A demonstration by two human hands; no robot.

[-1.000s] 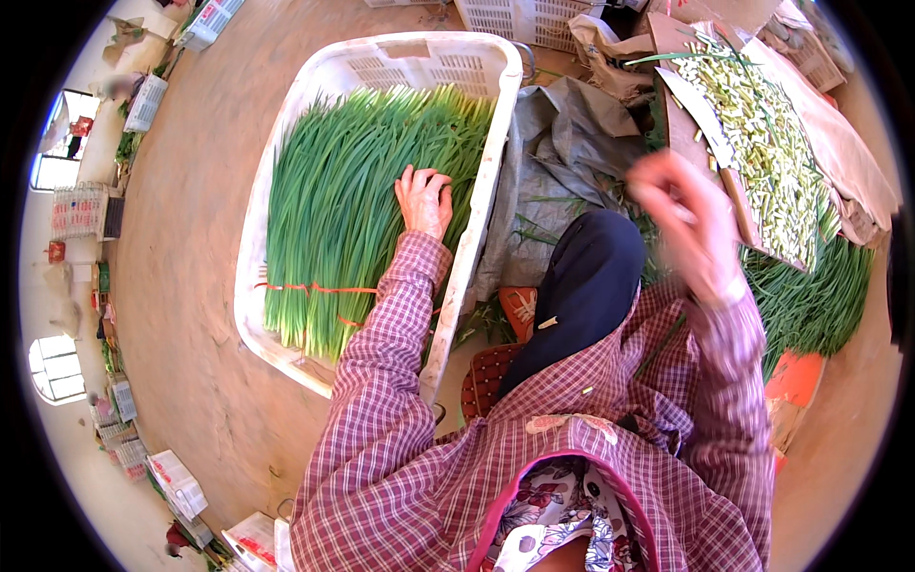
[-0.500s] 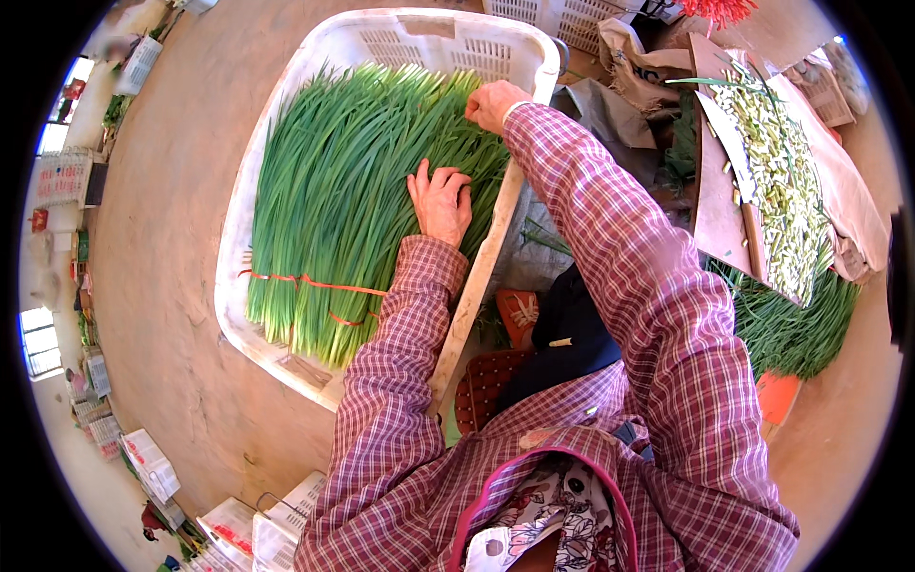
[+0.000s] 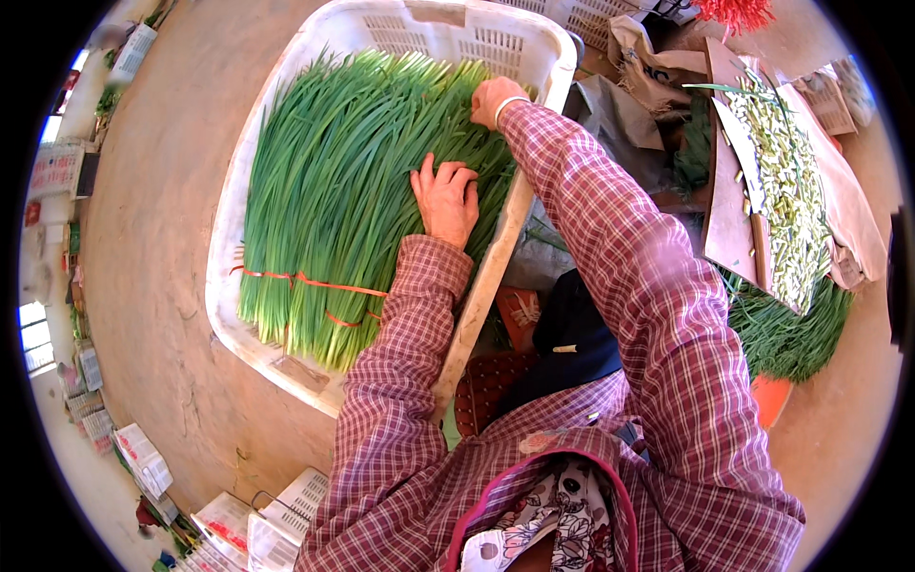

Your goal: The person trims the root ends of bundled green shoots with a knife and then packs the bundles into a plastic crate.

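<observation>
Head view shows the left hand [image 3: 445, 200] pressing flat, fingers together, on the green chives [image 3: 353, 191] to hold them down, while the right hand [image 3: 496, 98] curls its fingers into their tips in the white crate [image 3: 419, 29].

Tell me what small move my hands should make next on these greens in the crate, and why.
Probably press the right hand down to settle the leaf tips flat. The left hand lies flat on the green stalks, which fill the white crate, while the tips under the right hand look loose near the rim.
</observation>
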